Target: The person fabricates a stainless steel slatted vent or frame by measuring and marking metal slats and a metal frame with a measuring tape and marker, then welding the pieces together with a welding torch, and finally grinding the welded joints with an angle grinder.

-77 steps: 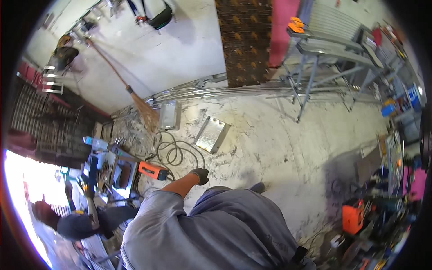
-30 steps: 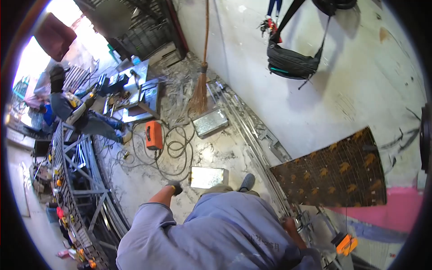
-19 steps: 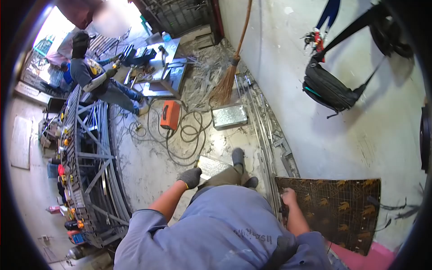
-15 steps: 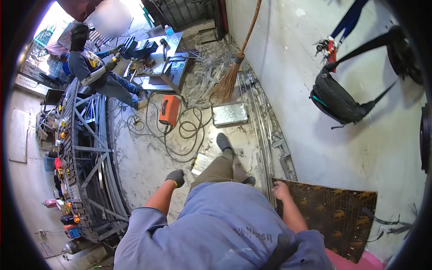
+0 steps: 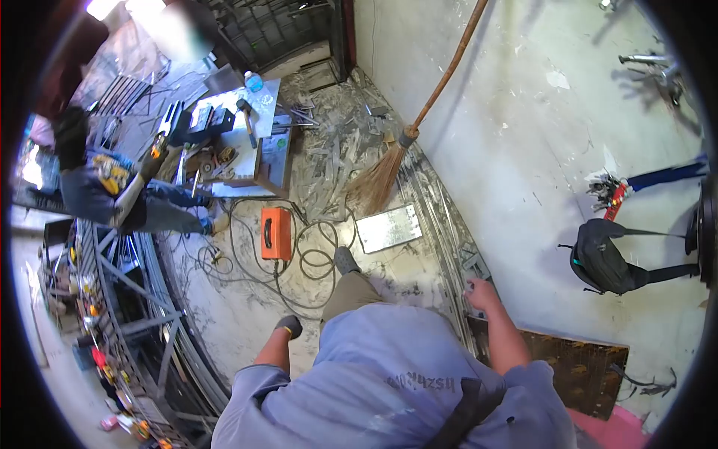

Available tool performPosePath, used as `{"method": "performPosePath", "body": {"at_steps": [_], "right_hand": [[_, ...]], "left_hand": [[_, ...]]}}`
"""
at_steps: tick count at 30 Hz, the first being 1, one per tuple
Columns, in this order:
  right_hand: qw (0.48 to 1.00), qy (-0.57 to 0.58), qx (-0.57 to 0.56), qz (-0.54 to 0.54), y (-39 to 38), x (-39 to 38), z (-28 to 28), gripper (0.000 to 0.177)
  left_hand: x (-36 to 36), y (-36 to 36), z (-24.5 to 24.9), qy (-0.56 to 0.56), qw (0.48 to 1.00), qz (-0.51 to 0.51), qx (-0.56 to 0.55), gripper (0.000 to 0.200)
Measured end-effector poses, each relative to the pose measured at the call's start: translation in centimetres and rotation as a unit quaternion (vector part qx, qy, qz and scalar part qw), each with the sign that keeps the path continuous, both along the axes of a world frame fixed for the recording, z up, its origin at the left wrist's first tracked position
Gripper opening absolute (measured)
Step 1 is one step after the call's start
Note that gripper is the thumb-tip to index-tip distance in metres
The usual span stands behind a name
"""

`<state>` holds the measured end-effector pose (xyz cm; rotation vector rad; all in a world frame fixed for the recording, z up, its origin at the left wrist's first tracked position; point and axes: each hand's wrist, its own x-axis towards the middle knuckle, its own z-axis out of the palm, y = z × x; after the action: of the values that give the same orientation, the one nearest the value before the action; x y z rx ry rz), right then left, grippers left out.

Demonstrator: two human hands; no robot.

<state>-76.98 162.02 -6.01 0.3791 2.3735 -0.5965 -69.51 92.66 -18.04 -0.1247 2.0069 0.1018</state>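
Note:
My left hand (image 5: 289,325), in a dark glove, hangs low beside my body over the pale floor. Its fingers are too dark and small to make out. Bare and loosely bent, the fingers of my right hand (image 5: 480,293) show nothing between them. This hand is above the long metal strips (image 5: 441,247) along the wall, beyond the dark patterned panel (image 5: 591,367). Ahead of my foot lies a shiny metal box (image 5: 389,229). An orange machine (image 5: 276,233) with coiled black cable (image 5: 318,262) stands left of it.
A straw broom (image 5: 381,179) leans on the wall. At the left, another person (image 5: 112,191) wearing gloves stands by a metal work table (image 5: 262,112). A metal frame rack (image 5: 149,322) runs along the left. A black bag (image 5: 602,258) hangs at the right.
The view has moved forward and turned. The metal box and machine appear nearer to my body. My right hand has moved forward, away from the patterned panel's edge.

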Motion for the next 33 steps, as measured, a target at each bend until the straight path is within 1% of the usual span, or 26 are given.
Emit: {"method": "performPosePath", "body": {"at_steps": [1,2,4,6,9,11,13,14,16,17,18,19,20,22,23,24,26,27,28,29,30,31,32,33], "right_hand": [[1.000,-0.014,-0.002,-0.004,-1.8,-2.6,1.9,0.051],[1.000,0.029,0.008,-0.004,-3.1,-4.6,2.9,0.051],[0.993,0.113,0.031,-0.006,-5.1,-7.6,4.9,0.052],[0.984,0.175,0.031,-0.030,-7.5,-12.2,10.8,0.052],[0.952,0.294,0.075,-0.031,-7.7,-17.8,15.1,0.051],[0.926,0.367,0.093,-0.018,-7.0,-21.9,18.0,0.052],[0.893,0.434,0.116,0.006,-6.2,-25.6,19.5,0.054],[0.870,0.476,0.131,0.020,-5.4,-28.5,20.7,0.055],[0.839,0.528,0.128,0.031,-4.2,-33.1,22.0,0.055],[0.829,0.542,0.134,0.031,-3.9,-35.2,22.9,0.055],[0.824,0.550,0.136,0.028,-4.2,-36.7,23.3,0.055],[0.817,0.562,0.130,0.030,-4.7,-37.9,23.8,0.055],[0.812,0.569,0.124,0.030,-5.2,-39.0,24.4,0.054],[0.806,0.578,0.123,0.039,-6.2,-41.0,25.3,0.054],[0.804,0.579,0.125,0.050,-6.7,-41.9,25.5,0.054],[0.805,0.577,0.124,0.062,-7.2,-42.7,25.5,0.054],[0.805,0.569,0.144,0.083,-7.8,-44.6,25.8,0.056],[0.804,0.564,0.162,0.090,-7.6,-45.8,25.5,0.056],[0.800,0.563,0.184,0.093,-7.2,-47.2,25.3,0.057],[0.798,0.559,0.210,0.084,-7.1,-48.6,25.3,0.059],[0.798,0.550,0.238,0.072,-6.9,-49.7,25.3,0.061],[0.798,0.537,0.267,0.058,-6.6,-50.7,25.4,0.063],[0.781,0.544,0.305,0.036,-6.0,-52.4,25.6,0.065],[0.768,0.544,0.339,0.017,-5.5,-53.5,25.5,0.067]], "left_hand": [[-4.0,-1.3,1.2,0.062,0.997,0.040,0.010,0.034],[-7.9,-2.7,2.4,0.106,0.991,0.072,0.036,0.032],[-16.1,-5.5,3.6,0.148,0.985,0.081,0.014,0.030],[-24.1,-7.3,6.5,0.154,0.987,0.041,-0.010,0.030],[-32.1,-10.6,6.3,0.210,0.977,0.024,-0.016,0.029],[-35.8,-10.1,8.0,0.224,0.974,0.038,-0.021,0.029],[-37.5,-8.2,10.4,0.225,0.973,0.047,-0.017,0.034],[-37.9,-9.1,7.8,0.224,0.974,0.035,-0.012,0.044],[-37.8,-5.3,11.2,0.185,0.982,0.036,-0.032,0.057],[-37.0,-5.0,10.2,0.170,0.985,0.015,-0.031,0.062],[-35.9,-4.2,9.8,0.195,0.980,0.025,-0.023,0.059],[-35.7,-4.4,8.7,0.145,0.988,-0.037,-0.023,0.053],[-34.9,-4.2,8.0,0.148,0.989,-0.017,-0.025,0.042],[-36.0,-4.8,6.2,0.038,0.992,-0.115,-0.042,0.034],[-36.6,-5.5,5.3,-0.015,0.986,-0.162,-0.040,0.033],[-38.5,-6.1,4.3,-0.054,0.971,-0.231,-0.029,0.033],[-43.9,-6.5,3.5,-0.095,0.929,-0.359,-0.006,0.033],[-47.2,-6.2,3.5,-0.084,0.920,-0.383,-0.011,0.033],[-51.0,-5.7,3.2,-0.054,0.921,-0.386,-0.021,0.032],[-54.6,-5.6,1.9,-0.004,0.932,-0.360,-0.034,0.032],[-58.2,-5.7,0.2,0.046,0.941,-0.331,-0.044,0.032],[-62.3,-5.9,-2.5,0.036,0.912,-0.408,-0.033,0.032],[-67.0,-5.4,-5.7,0.029,0.877,-0.480,-0.019,0.032],[-70.8,-5.2,-8.3,0.044,0.866,-0.497,0.030,0.031]]}}
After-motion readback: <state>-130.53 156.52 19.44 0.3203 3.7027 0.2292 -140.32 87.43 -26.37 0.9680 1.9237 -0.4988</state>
